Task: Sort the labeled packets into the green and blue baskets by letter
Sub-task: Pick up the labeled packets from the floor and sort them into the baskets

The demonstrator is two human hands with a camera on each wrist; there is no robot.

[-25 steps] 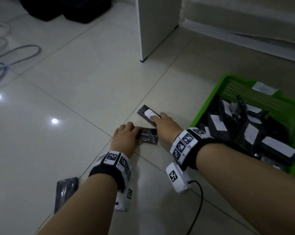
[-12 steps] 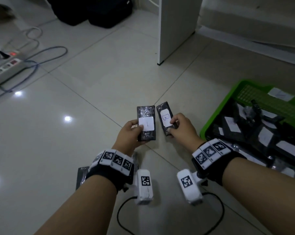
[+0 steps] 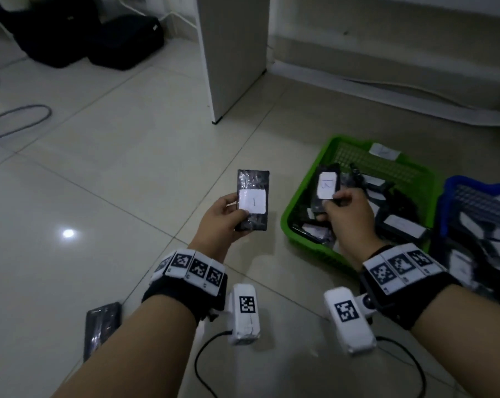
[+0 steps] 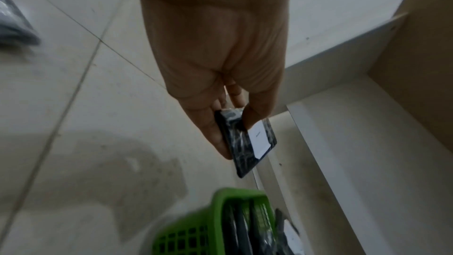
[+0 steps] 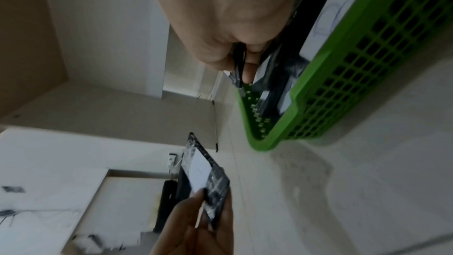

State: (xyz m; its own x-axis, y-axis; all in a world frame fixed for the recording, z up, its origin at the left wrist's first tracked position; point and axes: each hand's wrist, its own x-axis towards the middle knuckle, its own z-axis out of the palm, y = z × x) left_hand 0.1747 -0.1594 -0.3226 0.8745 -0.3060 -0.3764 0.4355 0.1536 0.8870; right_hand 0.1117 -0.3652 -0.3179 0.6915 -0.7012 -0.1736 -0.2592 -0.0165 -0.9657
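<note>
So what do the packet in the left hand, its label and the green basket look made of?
Packet in the left hand: glossy dark plastic film, judging by crinkles and glints; the contents cannot be told. Its label: matte white paper, seemingly handwritten. Green basket: rigid moulded plastic, with a grid of holes in its walls.

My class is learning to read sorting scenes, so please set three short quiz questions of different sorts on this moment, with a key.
1. True or false: the right hand holds its packet over the green basket.
2. Which lies on the floor by the left forearm? A) a dark packet B) a cup C) a book
3. Fill in: the left hand grips a packet whose white label faces ___.

Key: 1 true; 2 A; 3 up, toward the head camera.
</note>
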